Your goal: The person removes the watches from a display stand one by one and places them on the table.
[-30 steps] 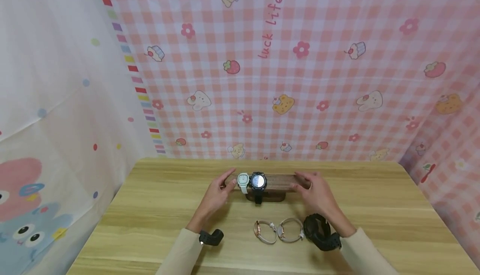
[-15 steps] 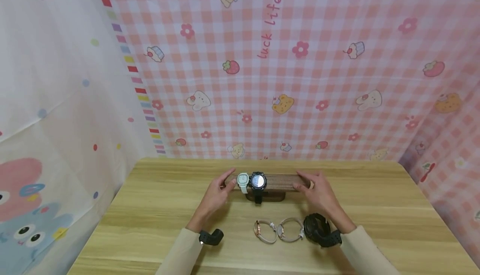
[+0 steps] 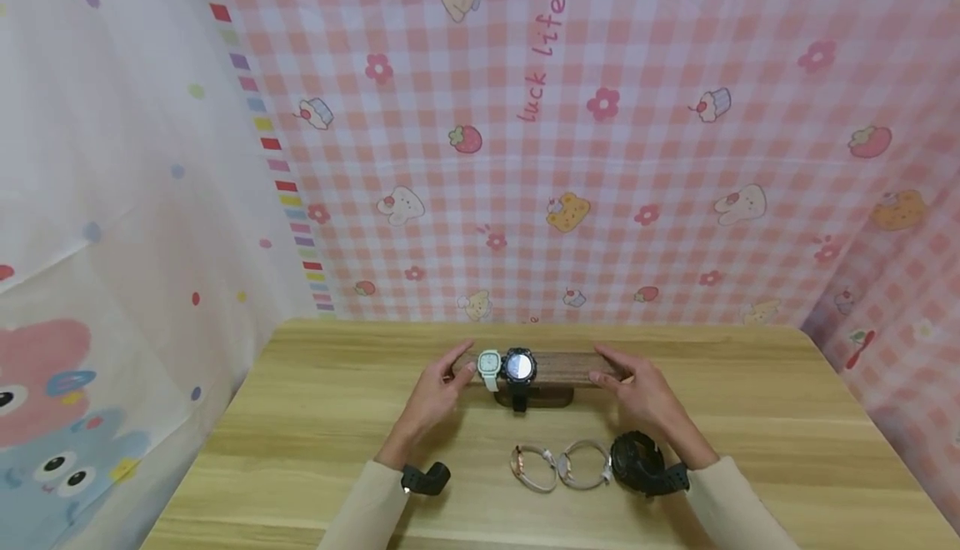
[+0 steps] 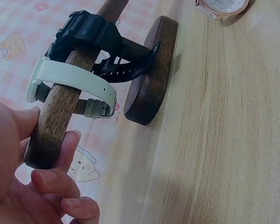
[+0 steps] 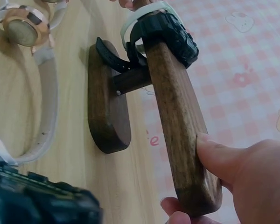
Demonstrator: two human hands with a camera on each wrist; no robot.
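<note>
A dark wooden watch stand (image 3: pixel 570 365) stands toward the back of the table, its bar raised on a post above an oval base (image 4: pixel 154 70). Around the bar's left half hang a pale mint watch (image 3: pixel 490 362) and, touching it, a black watch (image 3: pixel 520 365) with a round face. My left hand (image 3: pixel 438 390) grips the bar's left end between thumb and fingers. The other end is pinched by my right hand (image 3: pixel 641 383), its thumb on the front face in the right wrist view. The bar's right half is bare wood.
Nearer me lie two watches with pale straps, a left one (image 3: pixel 534 468) and a right one (image 3: pixel 585 464). A large black watch (image 3: pixel 636 460) sits beside them, close under my right wrist. Black wrist cameras, such as the left one (image 3: pixel 426 478), sit on both wrists.
My right hand has shifted slightly and closed its fingers more around the bar's right end. The left hand keeps its grip, and the watches stay in place.
</note>
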